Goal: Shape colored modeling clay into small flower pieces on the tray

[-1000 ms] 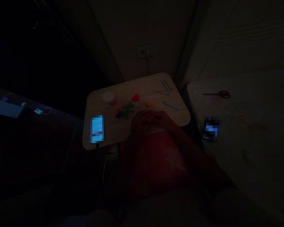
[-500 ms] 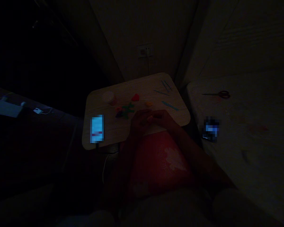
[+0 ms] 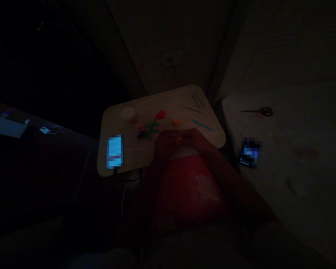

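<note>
In dim light, my left hand (image 3: 164, 144) and my right hand (image 3: 195, 138) meet over the near edge of a small wooden-topped table (image 3: 134, 157). Between their curled fingers shows a small orange-pink lump of modelling clay (image 3: 179, 140), which both hands appear to grip. Just beyond the fingers lies an orange clay piece (image 3: 176, 122). A red clay lump (image 3: 160, 114) sits farther back. Left of my left hand is a green branching clay shape (image 3: 152, 129), touching or close to a dark clay piece (image 3: 140, 134) and a pinkish piece (image 3: 140, 128).
A pale-lidded tub (image 3: 128, 114) stands at the table's back left, and a lit phone (image 3: 114, 151) with a cable lies at front left. Several thin blue-green tools, one a wider stick (image 3: 202, 124), lie right. Scissors (image 3: 264, 111) and another lit device (image 3: 250, 152) rest on the pale surface alongside.
My fingers have shifted slightly around the clay lump, and more of it shows between them. The things on the table have stayed in place.
</note>
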### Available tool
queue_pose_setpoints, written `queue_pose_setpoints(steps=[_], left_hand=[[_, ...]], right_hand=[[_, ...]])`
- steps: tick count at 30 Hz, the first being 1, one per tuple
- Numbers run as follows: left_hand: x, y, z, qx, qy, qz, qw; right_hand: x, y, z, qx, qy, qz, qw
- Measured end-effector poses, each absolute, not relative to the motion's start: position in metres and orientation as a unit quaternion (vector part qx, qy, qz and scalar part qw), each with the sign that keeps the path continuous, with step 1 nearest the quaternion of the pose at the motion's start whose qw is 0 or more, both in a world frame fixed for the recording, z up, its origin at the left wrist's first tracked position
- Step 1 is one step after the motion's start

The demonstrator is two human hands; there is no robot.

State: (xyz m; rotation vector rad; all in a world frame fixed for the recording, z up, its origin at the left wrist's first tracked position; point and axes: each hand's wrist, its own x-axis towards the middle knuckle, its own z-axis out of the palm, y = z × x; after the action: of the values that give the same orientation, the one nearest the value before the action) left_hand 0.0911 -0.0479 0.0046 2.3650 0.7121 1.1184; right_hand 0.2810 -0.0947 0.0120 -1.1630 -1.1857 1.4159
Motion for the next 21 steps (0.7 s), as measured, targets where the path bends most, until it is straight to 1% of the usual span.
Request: queue_pose_setpoints(steps=[5, 10, 21], left_hand=[[0.0933, -0.0461, 0.0026, 0.854, 0.230, 0.415, 0.214], [0.0951, -0.0492, 0.0037, 0.849, 0.236, 0.417, 0.222], [0.0975, -0.0473, 0.0020, 0.839, 0.243, 0.429, 0.229]], right_hand=[[0.2784, -0.0936, 0.0110, -0.471, -0.457, 0.587, 0.474], [0.2780, -0.0930, 0.0116, -0.457, -0.445, 0.607, 0.473], [0.2737, -0.0957, 0.0102, -0.454, -0.437, 0.608, 0.483]])
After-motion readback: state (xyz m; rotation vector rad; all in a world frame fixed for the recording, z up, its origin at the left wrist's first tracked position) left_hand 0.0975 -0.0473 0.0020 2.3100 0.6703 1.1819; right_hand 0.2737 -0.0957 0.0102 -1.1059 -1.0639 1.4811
